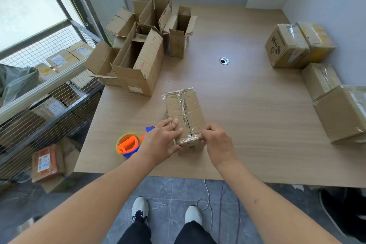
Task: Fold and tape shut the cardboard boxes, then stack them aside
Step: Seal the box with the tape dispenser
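Box [185, 113] lies between both hands, left [162, 140] flat, right [215, 140] pinching tape.

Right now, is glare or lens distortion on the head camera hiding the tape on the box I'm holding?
Head view: the tape along the seam of the box glints but stays readable; the window at the left is blown out; wide-angle bending curves the table edges and rack; left hand and right hand are sharp.

Bright daylight from left window [29, 4]; soft shadows; wide-angle edge distortion.
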Available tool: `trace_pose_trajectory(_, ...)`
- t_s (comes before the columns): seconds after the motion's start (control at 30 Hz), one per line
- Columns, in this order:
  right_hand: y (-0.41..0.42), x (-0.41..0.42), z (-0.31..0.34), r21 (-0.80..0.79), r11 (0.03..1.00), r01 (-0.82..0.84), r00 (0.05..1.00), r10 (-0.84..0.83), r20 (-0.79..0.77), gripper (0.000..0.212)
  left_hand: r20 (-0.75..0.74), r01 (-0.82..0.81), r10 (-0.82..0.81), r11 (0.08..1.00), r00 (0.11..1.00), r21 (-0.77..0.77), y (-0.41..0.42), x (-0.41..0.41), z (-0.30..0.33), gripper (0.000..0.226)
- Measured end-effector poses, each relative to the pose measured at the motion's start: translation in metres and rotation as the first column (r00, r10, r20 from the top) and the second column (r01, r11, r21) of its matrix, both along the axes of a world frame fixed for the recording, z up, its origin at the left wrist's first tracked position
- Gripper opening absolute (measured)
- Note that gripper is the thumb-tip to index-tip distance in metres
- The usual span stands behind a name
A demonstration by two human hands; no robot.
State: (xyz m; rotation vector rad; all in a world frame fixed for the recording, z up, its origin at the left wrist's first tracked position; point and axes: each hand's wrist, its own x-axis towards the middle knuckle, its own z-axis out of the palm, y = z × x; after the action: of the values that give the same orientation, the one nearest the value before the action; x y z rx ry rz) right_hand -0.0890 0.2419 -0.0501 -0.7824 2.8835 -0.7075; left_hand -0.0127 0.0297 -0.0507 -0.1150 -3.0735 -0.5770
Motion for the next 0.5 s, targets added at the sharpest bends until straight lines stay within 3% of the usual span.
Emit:
trace_pose_trajectory(0.07, 0.001, -0.001, 0.003, 0.036, 0.999, -0.018, 1.000, 0.018, -0.001, 0.024, -0.014, -0.007, 0.007, 1.000, 1.000, 0.015, 0.002, 0.002, 0.000, 0.069)
trace_pose_trajectory(0.13, 0.000, -0.003, 0.012, 0.077, 0.996, -0.049, 0.995, 0.041, 0.094, 0.026, 0.007, -0.005, 0.005, 0.999, 1.000, 0.035, 0.003, 0.001, 0.002, 0.073)
trace_pose_trajectory(0.27, -0.006, 0.005, 0.031, 0.181, 0.982, -0.054, 0.966, 0.005, 0.259, 0.072, 0.085, 0.079, -0.082, 0.996, 0.993, 0.029, 0.003, -0.002, 0.006, 0.086)
trace_pose_trajectory(0.37, -0.020, 0.015, 0.033, 0.312, 0.949, 0.041, 0.975, -0.106, 0.196, 0.096, 0.087, 0.134, -0.135, 0.991, 0.987, 0.016, 0.005, -0.004, 0.011, 0.082)
trace_pose_trajectory(0.5, -0.021, 0.014, 0.027, 0.385, 0.923, 0.010, 0.988, -0.069, 0.139, 0.091, 0.143, 0.219, -0.214, 0.976, 0.966, -0.016, 0.005, -0.008, 0.019, 0.073)
